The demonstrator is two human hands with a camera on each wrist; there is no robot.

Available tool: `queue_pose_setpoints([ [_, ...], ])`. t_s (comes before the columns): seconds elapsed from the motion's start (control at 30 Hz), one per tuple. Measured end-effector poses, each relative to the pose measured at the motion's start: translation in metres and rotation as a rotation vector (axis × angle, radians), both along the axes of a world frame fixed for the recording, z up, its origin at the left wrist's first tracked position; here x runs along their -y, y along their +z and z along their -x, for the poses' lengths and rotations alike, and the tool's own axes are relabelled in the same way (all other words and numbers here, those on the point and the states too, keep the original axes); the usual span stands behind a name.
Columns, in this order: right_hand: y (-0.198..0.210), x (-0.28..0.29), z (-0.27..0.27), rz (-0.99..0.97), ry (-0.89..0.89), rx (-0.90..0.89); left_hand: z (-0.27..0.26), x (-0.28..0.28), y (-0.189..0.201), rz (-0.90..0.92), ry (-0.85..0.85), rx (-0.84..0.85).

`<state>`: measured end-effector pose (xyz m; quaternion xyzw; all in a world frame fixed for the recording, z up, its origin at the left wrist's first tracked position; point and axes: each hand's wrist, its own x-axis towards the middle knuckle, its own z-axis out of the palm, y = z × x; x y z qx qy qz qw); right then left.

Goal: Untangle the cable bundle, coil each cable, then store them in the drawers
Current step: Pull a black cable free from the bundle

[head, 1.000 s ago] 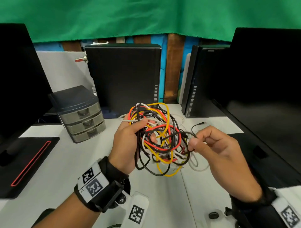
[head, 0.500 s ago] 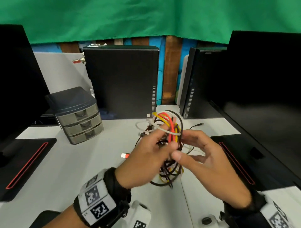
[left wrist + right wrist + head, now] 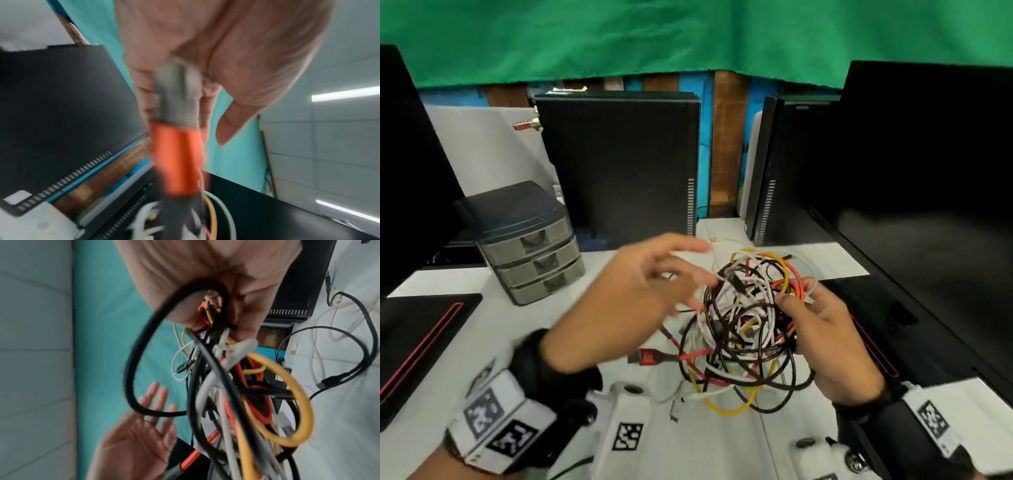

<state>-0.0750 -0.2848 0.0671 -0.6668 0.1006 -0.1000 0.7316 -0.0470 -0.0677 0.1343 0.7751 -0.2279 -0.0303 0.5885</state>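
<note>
1. Right hand (image 3: 828, 339) fingers curled round the cable bundle (image 3: 748, 329), held above the tabletop (image 3: 722, 445).
2. Left hand (image 3: 630, 305) fingers spread apart, empty, just beside the bundle.
3. Drawers (image 3: 534, 253) well left.

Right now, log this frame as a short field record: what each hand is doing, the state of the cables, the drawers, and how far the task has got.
left hand: open, fingers spread, beside the bundle; whether it touches a strand cannot be told (motion blur)
right hand: grips the cable bundle
cable bundle: still tangled; black, white, yellow and red strands, held above the desk
red plug: hangs out of the bundle's left side
drawer unit: three drawers, all closed, back left on desk
progress: nothing coiled or stored yet
</note>
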Motion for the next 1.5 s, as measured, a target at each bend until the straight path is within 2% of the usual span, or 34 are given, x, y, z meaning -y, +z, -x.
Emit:
queue_pose_setpoints([
  [0.07, 0.003, 0.004, -0.001, -0.040, -0.004, -0.027, -0.019, -0.010, -0.008, 0.029, 0.146, 0.021],
  [0.13, 0.004, 0.007, -0.001, -0.059, -0.007, -0.043, -0.036, -0.014, -0.028, 0.027, 0.182, -0.134],
  [0.2, 0.005, 0.008, 0.000, -0.085, -0.009, -0.050, -0.045, -0.010, -0.048, 0.059, 0.074, -0.395],
  [0.27, 0.007, 0.006, 0.002, -0.113, 0.013, -0.054, -0.047, 0.000, -0.066, 0.168, -0.099, -0.655],
  [0.37, 0.010, 0.002, 0.006, -0.168, 0.069, -0.045, -0.043, 0.014, -0.082, 0.292, -0.300, -0.800],
  [0.47, 0.015, -0.003, 0.010, -0.216, 0.109, -0.017, -0.039, 0.014, -0.085, 0.413, -0.481, -0.801],
  [0.57, 0.017, -0.006, 0.013, -0.224, 0.142, 0.008, -0.037, 0.009, -0.084, 0.449, -0.601, -0.783],
  [0.7, 0.023, -0.007, 0.017, -0.223, 0.159, 0.026, -0.038, 0.008, -0.081, 0.448, -0.653, -0.739],
  [0.8, 0.024, -0.008, 0.019, -0.216, 0.157, 0.044, -0.036, 0.010, -0.079, 0.486, -0.625, -0.737],
  [0.9, 0.025, -0.010, 0.022, -0.215, 0.167, 0.052, -0.027, 0.016, -0.075, 0.466, -0.601, -0.666],
  [1.07, 0.028, -0.009, 0.025, -0.153, 0.176, 0.083, -0.021, 0.023, -0.070, 0.465, -0.386, -0.526],
  [1.2, 0.032, -0.003, 0.024, -0.139, 0.217, 0.090, -0.022, 0.023, -0.066, 0.568, -0.316, -0.536],
  [1.33, 0.033, 0.001, 0.024, -0.087, 0.233, 0.090, -0.023, 0.023, -0.065, 0.586, -0.251, -0.529],
  [1.5, 0.033, 0.005, 0.020, -0.341, 0.359, -0.084, -0.019, 0.024, -0.061, 0.617, -0.281, -0.547],
])
